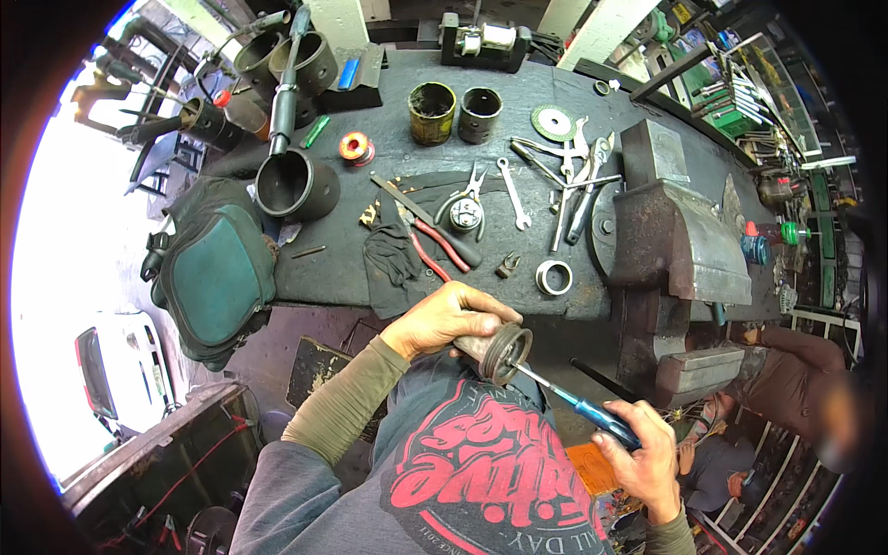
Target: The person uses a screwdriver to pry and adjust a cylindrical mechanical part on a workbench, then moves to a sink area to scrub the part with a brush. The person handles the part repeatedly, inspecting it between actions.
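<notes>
My left hand (453, 317) is wrapped round a dull metal cylinder (477, 348), held in front of my body just off the bench's near edge. A grooved ring-like end (507, 354) of the cylinder faces right, its opening showing. With my right hand (642, 455) I grip a screwdriver (592, 414) by its blue handle, and its shaft tip reaches into or against that opening. The exact contact is too small to tell. On the bench nearby lie red-handled pliers (435, 248), a loose metal ring (554, 277) and a small metal clip-like part (508, 265).
A large bench vise (680, 240) stands at the right of the dark bench (370, 120). A wrench (513, 194), locking pliers (573, 148) and metal cups (432, 113) lie farther back. A green-black bag (215, 277) sits left. Other people (786, 370) are at far right.
</notes>
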`<action>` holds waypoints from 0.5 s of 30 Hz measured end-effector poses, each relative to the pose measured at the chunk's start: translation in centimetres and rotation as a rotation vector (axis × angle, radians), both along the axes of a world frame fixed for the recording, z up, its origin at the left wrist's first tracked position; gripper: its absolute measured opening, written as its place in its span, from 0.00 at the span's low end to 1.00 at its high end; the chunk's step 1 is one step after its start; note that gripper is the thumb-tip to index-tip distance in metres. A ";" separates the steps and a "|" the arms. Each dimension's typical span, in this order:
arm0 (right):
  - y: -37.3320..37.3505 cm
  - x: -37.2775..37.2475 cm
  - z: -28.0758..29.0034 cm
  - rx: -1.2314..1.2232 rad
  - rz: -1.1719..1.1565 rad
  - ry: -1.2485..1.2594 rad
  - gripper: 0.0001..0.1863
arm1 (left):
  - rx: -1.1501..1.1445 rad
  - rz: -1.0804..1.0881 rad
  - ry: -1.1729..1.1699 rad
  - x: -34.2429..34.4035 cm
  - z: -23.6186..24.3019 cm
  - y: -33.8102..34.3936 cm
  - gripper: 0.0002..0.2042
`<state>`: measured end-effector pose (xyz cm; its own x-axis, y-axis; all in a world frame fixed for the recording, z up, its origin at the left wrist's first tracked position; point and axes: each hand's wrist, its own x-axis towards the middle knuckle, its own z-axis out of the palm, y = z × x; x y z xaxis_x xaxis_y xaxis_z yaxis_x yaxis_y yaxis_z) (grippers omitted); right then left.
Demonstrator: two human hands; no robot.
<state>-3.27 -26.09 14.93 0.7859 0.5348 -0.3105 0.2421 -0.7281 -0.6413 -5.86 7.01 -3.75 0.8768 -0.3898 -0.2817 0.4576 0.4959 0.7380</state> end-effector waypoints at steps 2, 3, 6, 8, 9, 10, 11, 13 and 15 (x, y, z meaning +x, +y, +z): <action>0.7 1.0 1.8 0.010 0.121 -0.173 0.22 | -0.075 0.051 0.003 0.0 -0.8 -0.5 0.36; 1.3 1.4 2.4 0.046 0.141 -0.259 0.22 | -0.128 0.044 0.019 0.1 -0.8 -0.6 0.35; 1.9 2.3 3.1 0.092 0.153 -0.319 0.21 | -0.264 0.026 0.052 0.3 -0.9 -1.1 0.35; 2.4 2.7 3.2 0.087 0.172 -0.348 0.21 | -0.296 0.028 0.055 0.2 -0.9 -1.6 0.34; 2.5 2.9 3.2 0.085 0.184 -0.363 0.21 | -0.312 0.032 0.056 0.2 -0.9 -1.8 0.34; 2.6 2.9 3.1 0.102 0.178 -0.383 0.21 | -0.325 0.021 0.060 0.2 -1.1 -1.9 0.34; 2.6 3.1 3.1 0.104 0.183 -0.387 0.21 | -0.323 0.024 0.058 0.3 -1.0 -2.1 0.34; 2.6 3.3 3.1 0.108 0.194 -0.396 0.21 | -0.319 0.030 0.053 0.3 -0.8 -2.2 0.34; 2.5 3.3 3.3 0.083 0.204 -0.375 0.22 | -0.322 0.023 0.047 0.4 -0.7 -2.3 0.34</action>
<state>0.01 -23.61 18.20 0.7118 0.7019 0.0271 0.6029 -0.5908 -0.5362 -5.51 4.72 -4.41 0.8751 -0.4460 -0.1879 0.4739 0.7106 0.5200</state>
